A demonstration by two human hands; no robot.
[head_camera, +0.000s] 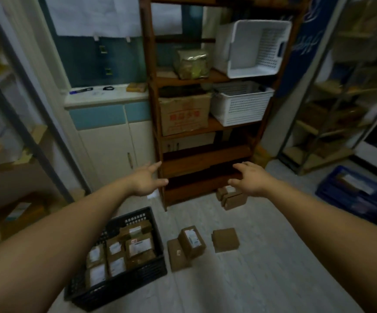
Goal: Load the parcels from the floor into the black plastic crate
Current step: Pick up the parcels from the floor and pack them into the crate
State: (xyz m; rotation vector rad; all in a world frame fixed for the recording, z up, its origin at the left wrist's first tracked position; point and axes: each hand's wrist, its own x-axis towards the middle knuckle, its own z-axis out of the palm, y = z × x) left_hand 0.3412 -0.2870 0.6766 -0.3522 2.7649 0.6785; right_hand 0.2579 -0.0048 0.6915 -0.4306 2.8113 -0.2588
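Nearest us, the black plastic crate [121,290] is sitting on the floor [262,281] at lower left. Labelled parcels [138,247] are lying flat inside it, packed side by side, apparently so that more can go on top.

Just beside its right wall, three more are waiting on the floor: a flat parcel [175,256], an upright parcel [192,241] leaning across it, and a square parcel [225,240] lying a little apart to the right. We are judging these the nearest pieces not yet loaded.

Beyond them, both arms are stretching forward. The left hand [145,180] and the right hand [250,179] are hanging in the air, palms down. Each grip is apart, with fingers spread and holding nothing. We are reading this as a reach toward a pick, not a carry.

Farther off, just below the right hand in the view, a small stack [232,199] of brown parcels is resting on the floor at the foot of the wooden shelf [205,159]. Both hands are pointing toward that end of the room, so we are taking the stack as the likely next target, though the frame is not settling it.

At the back, two white baskets [241,105] are occupying the upper shelves.
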